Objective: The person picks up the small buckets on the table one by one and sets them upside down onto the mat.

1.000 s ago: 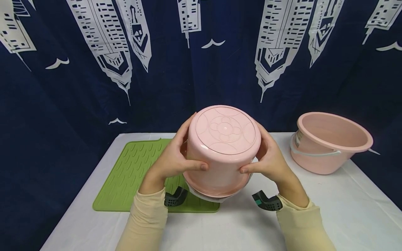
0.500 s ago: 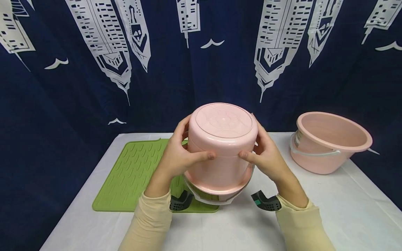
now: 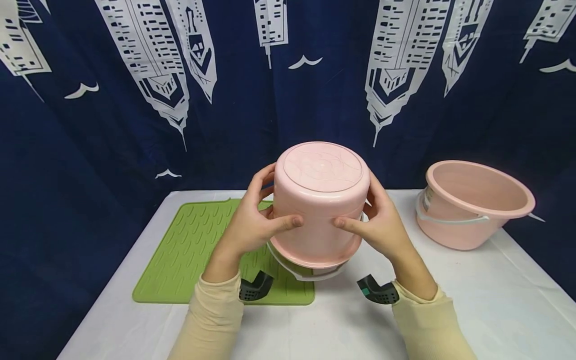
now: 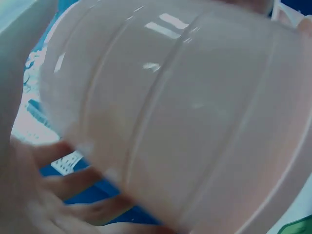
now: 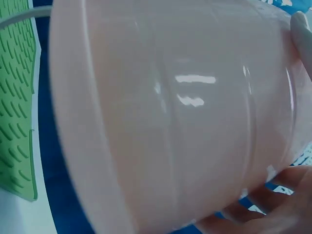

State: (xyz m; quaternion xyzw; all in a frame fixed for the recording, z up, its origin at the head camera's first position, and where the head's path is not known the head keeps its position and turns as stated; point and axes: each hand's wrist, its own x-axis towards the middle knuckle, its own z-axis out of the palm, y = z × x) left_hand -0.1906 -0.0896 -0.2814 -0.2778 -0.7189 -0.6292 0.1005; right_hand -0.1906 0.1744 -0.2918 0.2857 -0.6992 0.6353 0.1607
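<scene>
A glossy pink bucket [image 3: 319, 210] is held upside down above the table, tilted a little, its round base up and toward me. Its pale handle [image 3: 294, 272] hangs below the rim. My left hand [image 3: 252, 220] grips the left side, thumb across the front and fingers round the far side. On the right side my right hand [image 3: 378, 220] grips it in the same way. In the left wrist view the ribbed bucket wall [image 4: 185, 112] fills most of the picture, fingers spread along its edge. The right wrist view shows the wall and wide rim [image 5: 73, 112]. The bucket's inside is hidden.
A green ridged mat [image 3: 184, 255] lies on the white-covered table [image 3: 342, 330], partly under the raised bucket. A second pink bucket [image 3: 463, 232] stands upright at the back right, its pale handle down. A dark blue patterned curtain [image 3: 279, 110] hangs behind the table.
The bucket has risen slightly and tipped, so its base faces me less and more of its side shows. Its handle has swung out below the rim. Both hands keep hold.
</scene>
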